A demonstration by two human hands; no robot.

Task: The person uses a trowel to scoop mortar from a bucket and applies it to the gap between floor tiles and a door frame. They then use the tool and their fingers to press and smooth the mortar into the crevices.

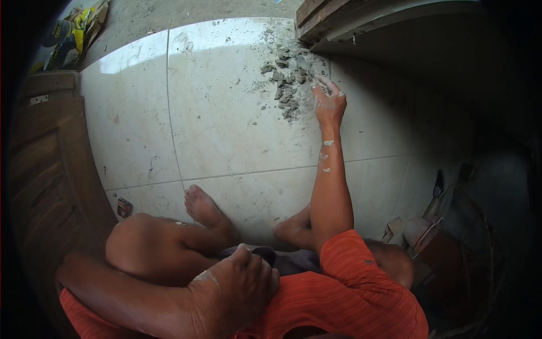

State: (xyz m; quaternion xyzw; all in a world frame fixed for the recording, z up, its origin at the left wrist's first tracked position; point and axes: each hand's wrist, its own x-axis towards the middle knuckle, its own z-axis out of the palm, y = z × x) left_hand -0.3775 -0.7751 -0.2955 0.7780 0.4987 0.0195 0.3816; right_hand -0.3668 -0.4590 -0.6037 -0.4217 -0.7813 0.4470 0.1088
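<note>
On the pale tiled floor lies a patch of crumbled grey mortar (pixel 288 85), in lumps and dust, by the foot of a wooden post. My right hand (pixel 329 103) reaches out to the right edge of this patch. Its thumb and fingers are stretched forward and apart, whitish at the tips, with nothing visible between them. Pale smears dot that forearm. Close to my body, my left hand (pixel 240 285) is curled into a fist over my lap. A pale smear marks its wrist, and whatever the fingers may hold is hidden.
A wooden post end (pixel 319 25) stands beyond the mortar. On the left is a panelled wooden door (pixel 42 158), with a yellow and black bag (pixel 70 37) behind it. A small dark packet (pixel 125 207) lies near my left knee. Assorted items, including a brush (pixel 438 183), crowd the shaded right.
</note>
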